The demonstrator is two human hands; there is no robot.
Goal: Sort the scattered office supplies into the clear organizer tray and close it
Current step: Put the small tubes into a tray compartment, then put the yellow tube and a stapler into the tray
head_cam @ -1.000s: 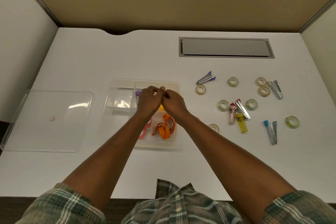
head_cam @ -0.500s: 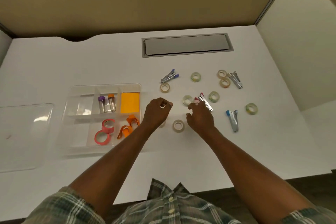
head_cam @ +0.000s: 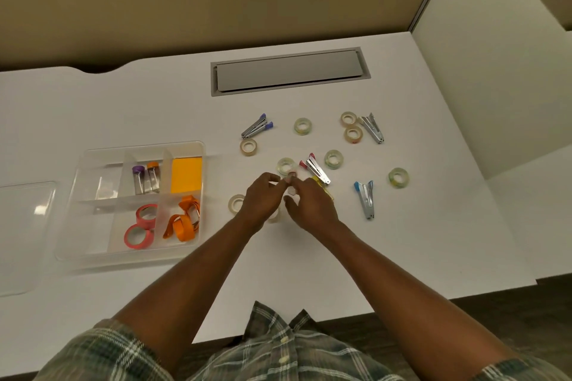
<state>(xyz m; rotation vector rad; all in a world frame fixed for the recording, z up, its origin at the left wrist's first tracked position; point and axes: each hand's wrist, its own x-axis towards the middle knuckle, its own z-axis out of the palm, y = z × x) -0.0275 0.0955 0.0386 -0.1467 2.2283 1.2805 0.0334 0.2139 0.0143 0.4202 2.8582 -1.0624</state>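
Note:
The clear organizer tray (head_cam: 93,226) sits open at the left. It holds two capped vials (head_cam: 138,179), an orange note pad (head_cam: 185,175), pink tape rolls (head_cam: 139,235) and orange straps (head_cam: 182,219). Its lid (head_cam: 24,235) lies flat further left. My right hand (head_cam: 312,204) pinches a pink-capped vial (head_cam: 291,178) just above the desk. My left hand (head_cam: 261,199) meets it there, with curled fingertips on the vial's top. A yellow vial (head_cam: 323,187) is mostly hidden behind my right hand. Several clear tape rolls (head_cam: 302,126) and small staplers (head_cam: 365,198) lie scattered to the right.
A grey cable hatch (head_cam: 291,71) is set into the desk at the back. A white partition (head_cam: 495,86) closes off the right side. One tape roll (head_cam: 236,203) lies just left of my left hand, and a red stapler (head_cam: 317,168) lies just beyond my right hand.
Both hands left the tray and moved right to the scattered items. My right hand lifted the pink-capped vial and my left hand closed in on it. The view swung right.

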